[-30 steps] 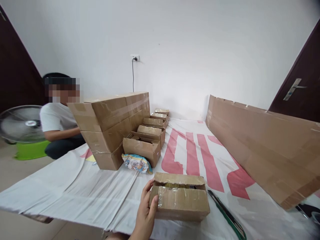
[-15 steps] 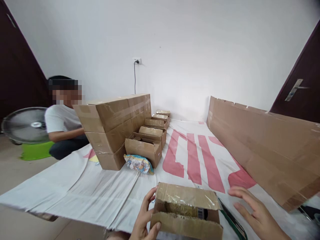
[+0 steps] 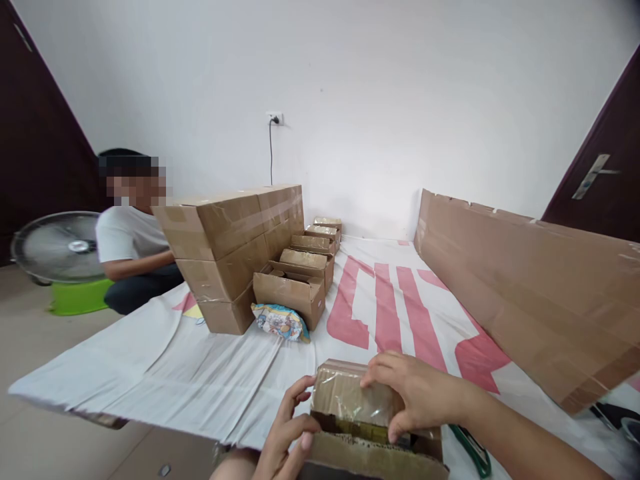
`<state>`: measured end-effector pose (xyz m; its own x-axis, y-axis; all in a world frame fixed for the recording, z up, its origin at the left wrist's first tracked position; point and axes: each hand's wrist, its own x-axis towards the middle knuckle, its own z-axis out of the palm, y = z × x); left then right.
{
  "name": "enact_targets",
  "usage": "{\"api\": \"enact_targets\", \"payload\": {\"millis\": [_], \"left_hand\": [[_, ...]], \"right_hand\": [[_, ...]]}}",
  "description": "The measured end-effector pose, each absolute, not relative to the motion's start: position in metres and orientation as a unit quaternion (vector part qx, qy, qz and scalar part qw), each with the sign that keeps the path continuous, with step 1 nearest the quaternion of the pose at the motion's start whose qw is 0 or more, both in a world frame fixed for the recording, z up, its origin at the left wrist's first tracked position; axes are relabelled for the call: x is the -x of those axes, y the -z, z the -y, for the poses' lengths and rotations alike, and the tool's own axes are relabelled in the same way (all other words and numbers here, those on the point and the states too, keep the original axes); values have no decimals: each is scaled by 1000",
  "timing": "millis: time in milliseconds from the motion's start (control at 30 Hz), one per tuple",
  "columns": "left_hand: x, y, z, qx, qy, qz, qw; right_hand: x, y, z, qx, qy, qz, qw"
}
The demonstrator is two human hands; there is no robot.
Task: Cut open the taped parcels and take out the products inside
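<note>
A small cardboard box (image 3: 373, 460) with a raised, taped top flap sits at the near edge of the cloth. Inside, a yellowish item is partly visible through the gap. My left hand (image 3: 287, 430) grips the box's left end, fingers round the side and thumb by the near flap. Across the far flap reaches my right hand (image 3: 413, 393), its fingers on the flap and its thumb at the opening. A green-handled tool (image 3: 473, 450) lies on the cloth right of the box, partly under my right forearm.
Stacked closed cartons (image 3: 235, 233) stand at left, beside a row of open boxes (image 3: 295, 293). A colourful packet (image 3: 280, 323) lies before them. A large cardboard sheet (image 3: 520, 287) edges the right. A person (image 3: 133, 240) crouches at left near a fan (image 3: 65, 247).
My right hand has moved left from beside the box onto its far flap. My left hand keeps its place on the box's left end. The view has shifted slightly.
</note>
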<state>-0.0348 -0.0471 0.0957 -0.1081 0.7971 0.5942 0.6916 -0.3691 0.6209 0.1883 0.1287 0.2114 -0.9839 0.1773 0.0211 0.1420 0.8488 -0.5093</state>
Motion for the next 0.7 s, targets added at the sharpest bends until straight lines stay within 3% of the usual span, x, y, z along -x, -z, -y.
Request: {"api": "enact_targets", "payload": {"millis": [200, 533, 700], "left_hand": [[32, -113, 56, -640, -482, -586, 120], [42, -130, 44, -745, -402, -525, 83], [41, -135, 37, -766, -378, -520, 14]], "right_hand": [[-185, -223, -119, 115, -205, 972, 13], [-183, -233, -118, 94, -181, 979, -23], [-180, -231, -115, 47, -140, 988, -33]]}}
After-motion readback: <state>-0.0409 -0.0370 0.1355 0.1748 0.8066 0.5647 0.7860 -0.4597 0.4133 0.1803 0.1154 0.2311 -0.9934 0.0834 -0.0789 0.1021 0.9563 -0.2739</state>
